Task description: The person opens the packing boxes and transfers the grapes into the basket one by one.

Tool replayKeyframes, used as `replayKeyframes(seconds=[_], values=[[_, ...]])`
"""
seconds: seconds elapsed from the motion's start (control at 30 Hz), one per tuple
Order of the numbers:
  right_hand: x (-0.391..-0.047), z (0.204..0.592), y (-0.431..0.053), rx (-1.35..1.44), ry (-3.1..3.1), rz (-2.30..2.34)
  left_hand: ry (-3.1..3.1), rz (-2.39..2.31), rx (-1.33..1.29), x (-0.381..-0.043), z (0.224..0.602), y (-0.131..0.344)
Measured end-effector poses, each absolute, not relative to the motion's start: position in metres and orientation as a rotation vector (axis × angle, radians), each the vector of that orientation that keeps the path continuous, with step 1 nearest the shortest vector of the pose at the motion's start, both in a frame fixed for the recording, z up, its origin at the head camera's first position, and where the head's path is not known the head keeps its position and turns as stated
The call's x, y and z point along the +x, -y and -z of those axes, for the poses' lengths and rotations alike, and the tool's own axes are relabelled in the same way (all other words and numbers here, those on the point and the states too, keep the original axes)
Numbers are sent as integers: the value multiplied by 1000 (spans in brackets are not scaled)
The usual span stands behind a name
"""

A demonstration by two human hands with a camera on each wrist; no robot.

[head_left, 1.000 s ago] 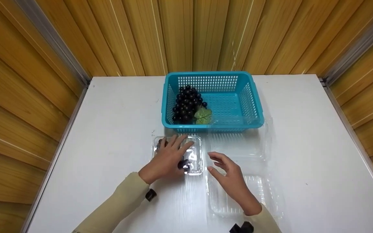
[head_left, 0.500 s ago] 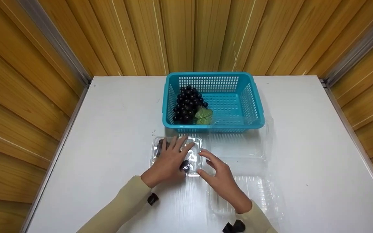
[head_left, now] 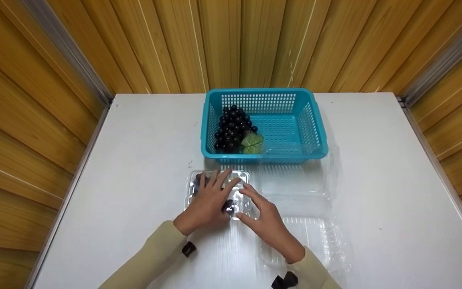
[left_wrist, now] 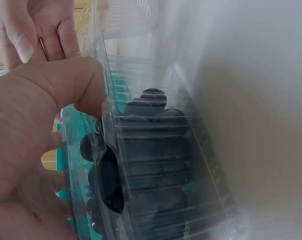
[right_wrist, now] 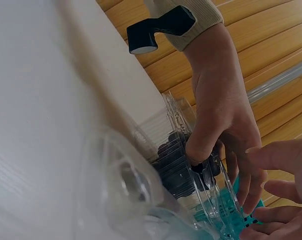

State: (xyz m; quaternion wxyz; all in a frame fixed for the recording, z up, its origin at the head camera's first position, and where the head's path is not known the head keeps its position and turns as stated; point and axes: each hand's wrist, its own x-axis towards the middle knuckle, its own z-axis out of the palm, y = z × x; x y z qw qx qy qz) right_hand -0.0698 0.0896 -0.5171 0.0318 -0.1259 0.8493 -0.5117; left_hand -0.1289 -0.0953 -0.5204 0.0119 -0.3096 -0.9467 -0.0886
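A small clear plastic clamshell box (head_left: 237, 196) with dark grapes (head_left: 228, 207) inside stands on the table, its lid down. Spread over its lid, my left hand (head_left: 207, 202) presses with fairly straight fingers. In the left wrist view, that hand's bent thumb touches the box's near edge beside the dark grapes (left_wrist: 151, 150). My right hand (head_left: 269, 224) is at the box's right side, its thumb and fingers apart and gently bent, gripping nothing. Whether its fingertips touch the lid I cannot tell. The right wrist view shows both hands close together.
Behind the box stands a blue basket (head_left: 320, 150), with a bunch of black grapes (head_left: 233, 126) and a green leaf (head_left: 252, 143) on its left side. A larger clear plastic container (head_left: 295, 180) lies unfolded at the right, its other half (head_left: 315, 237) nearer me.
My right hand has moved left, from beside the box to its right edge. My left hand has stayed on the lid, and the box has hardly moved.
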Motion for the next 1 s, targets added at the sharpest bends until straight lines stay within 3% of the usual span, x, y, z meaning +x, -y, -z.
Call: replayKeyframes(seconds=[1.0], values=[[-74, 525, -74, -456, -2729, 1344, 2974, 242, -951, -117, 513, 98]])
